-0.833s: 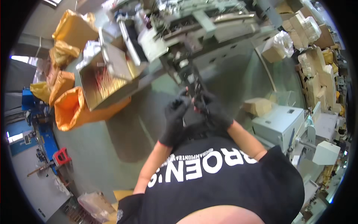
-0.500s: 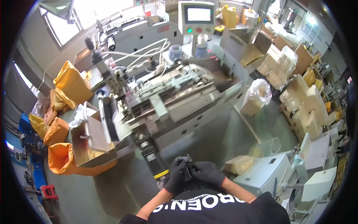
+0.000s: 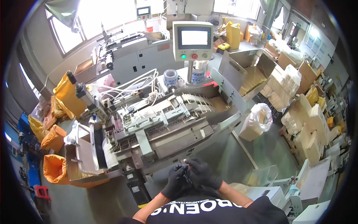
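Both hands wear black gloves and meet close together in front of my chest. My left hand point(image 3: 175, 182) is closed, its fingertips pressed together beside the other hand. My right hand point(image 3: 203, 174) is bent inward with its fingers pinched against the left one. A small pale or skin-coloured spot shows at the fingertips; whatever lies between them is too small and dark to name. Beyond the hands stands a long machine point(image 3: 177, 139) with a metal bed, rails and thin sticks lying in a row at its right part. Neither hand touches it.
A control panel with a lit screen point(image 3: 194, 37) rises behind the machine. Tape rolls point(image 3: 170, 77) stand near its post. An orange sack point(image 3: 55, 168) sits at the left, a white-lined bin point(image 3: 257, 121) at the right. Cartons point(image 3: 307, 127) are stacked farther right.
My view has shifted, and the machine now appears nearer and lower. Both hands stay together at my chest; the right fingers have risen a little at the fingertips.
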